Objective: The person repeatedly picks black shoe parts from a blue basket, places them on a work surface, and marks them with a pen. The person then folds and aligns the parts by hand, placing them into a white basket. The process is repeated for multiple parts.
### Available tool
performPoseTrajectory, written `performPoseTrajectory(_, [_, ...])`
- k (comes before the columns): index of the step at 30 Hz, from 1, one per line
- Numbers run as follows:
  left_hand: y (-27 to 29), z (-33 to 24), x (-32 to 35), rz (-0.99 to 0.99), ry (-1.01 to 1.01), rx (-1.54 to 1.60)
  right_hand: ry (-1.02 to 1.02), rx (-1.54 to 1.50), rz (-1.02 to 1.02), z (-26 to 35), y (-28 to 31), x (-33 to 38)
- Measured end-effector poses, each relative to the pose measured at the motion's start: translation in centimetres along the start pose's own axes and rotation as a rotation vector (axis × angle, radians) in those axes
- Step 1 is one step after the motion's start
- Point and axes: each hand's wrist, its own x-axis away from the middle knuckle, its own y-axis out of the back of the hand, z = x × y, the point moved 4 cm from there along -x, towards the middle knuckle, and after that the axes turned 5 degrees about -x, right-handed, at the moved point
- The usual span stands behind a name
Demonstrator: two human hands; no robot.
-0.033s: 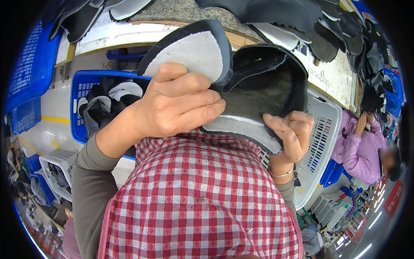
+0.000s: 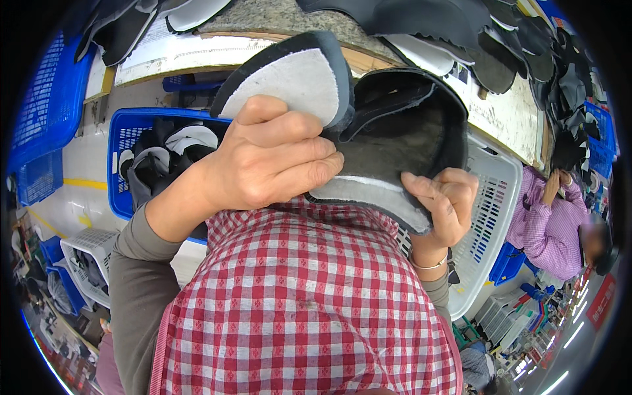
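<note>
I hold a black shoe upper [image 2: 395, 145] in front of my chest with both hands. Its dark inner side faces me, and a black flap folds across the inside. My left hand [image 2: 273, 151] is closed round the left end, where a large white patch [image 2: 293, 79] with a rough edge is stuck on the black material. At the lower right edge, along a pale grey strip [image 2: 368, 191], my right hand [image 2: 444, 204] pinches with thumb on top and fingers curled underneath.
Ahead stands a worktable [image 2: 171, 56] with black shoe pieces [image 2: 428, 23] piled along it. A blue basket [image 2: 118, 178] of black and white pieces is at the left, a white basket [image 2: 484, 217] at the right. A co-worker in a pink checked top [image 2: 550, 224] sits further right.
</note>
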Motion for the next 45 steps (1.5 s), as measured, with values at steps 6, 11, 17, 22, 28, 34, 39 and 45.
performPoseTrajectory(6, [-1.1,-0.4,-0.5,0.423,0.137,0.348,-0.258,-0.003,-0.103,-2.2,-1.0,3.1])
performPoseTrajectory(11, [-5.3,-0.9,-2.0,0.506,0.262,0.351,-0.683,-0.285,0.311,-5.2,-1.6,2.1])
performPoseTrajectory(17, [-8.7,-3.0,-3.8,0.368,0.166,0.365,0.005,0.297,0.566,-2.5,-1.0,-0.6])
performPoseTrajectory(22, [-3.5,1.3,-6.2,0.090,0.387,0.304,-0.008,0.250,0.377,-2.7,-1.8,-0.7])
performPoseTrajectory(28, [-5.5,4.0,-7.9,0.473,0.240,0.161,0.101,0.264,0.394,-1.9,-5.6,-3.1])
performPoseTrajectory(34, [-10.1,3.2,-2.4,0.544,0.707,0.600,0.104,0.026,0.690,-8.1,-10.9,-1.1])
performPoseTrajectory(39, [-10.3,-3.6,3.5,0.101,0.193,0.358,-0.762,-0.655,1.159,-17.0,-13.0,1.3])
performPoseTrajectory(45, [-12.7,-1.3,7.4,0.903,0.098,0.287,-0.241,-0.225,0.942,-13.8,-14.9,1.2])
